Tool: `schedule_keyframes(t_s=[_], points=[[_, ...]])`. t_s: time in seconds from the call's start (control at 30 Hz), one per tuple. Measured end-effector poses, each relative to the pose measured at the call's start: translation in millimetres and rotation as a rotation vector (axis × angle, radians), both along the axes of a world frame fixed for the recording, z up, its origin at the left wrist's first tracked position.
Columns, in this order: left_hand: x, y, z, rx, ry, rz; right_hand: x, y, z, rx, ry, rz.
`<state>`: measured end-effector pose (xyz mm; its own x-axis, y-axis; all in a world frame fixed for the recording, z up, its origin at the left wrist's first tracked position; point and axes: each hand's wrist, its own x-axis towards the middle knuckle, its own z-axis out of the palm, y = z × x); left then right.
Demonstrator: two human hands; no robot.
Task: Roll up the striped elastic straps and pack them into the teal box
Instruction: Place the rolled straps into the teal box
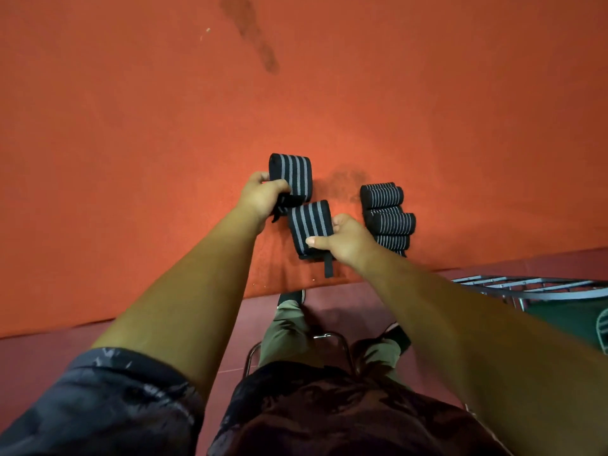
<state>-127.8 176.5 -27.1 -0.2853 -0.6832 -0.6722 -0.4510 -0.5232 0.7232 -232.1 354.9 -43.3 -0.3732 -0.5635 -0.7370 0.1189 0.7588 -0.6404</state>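
The left hand (260, 199) curls its fingers (278, 185) round a rolled strap (292, 172); the right hand (349, 241) pinches a second roll (311, 223), stacked rolls (387, 214) just right of it.

Two strap rolls (291, 174) (311, 225), one stacked pile (388, 220)

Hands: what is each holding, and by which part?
The left hand grips one strap roll at its near end; the right hand grips a second roll by its right edge.
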Motion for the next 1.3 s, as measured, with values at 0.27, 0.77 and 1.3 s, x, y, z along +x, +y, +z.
schedule_keyframes(t_s=[0.27,0.77,1.3], points=[[-55.0,9.6,79.6,-0.059,0.09,-0.091,-64.6,6.9,89.6,-0.289,-0.116,-0.154],[-281.8,151.7,107.6,-0.08,0.187,-0.522,-216.4,206.7,122.1,-0.36,-0.033,-0.833],[-391.1,449.6,55.8,0.053,0.13,-1.108,-213.7,509.3,59.3,-0.057,-0.005,-1.503]])
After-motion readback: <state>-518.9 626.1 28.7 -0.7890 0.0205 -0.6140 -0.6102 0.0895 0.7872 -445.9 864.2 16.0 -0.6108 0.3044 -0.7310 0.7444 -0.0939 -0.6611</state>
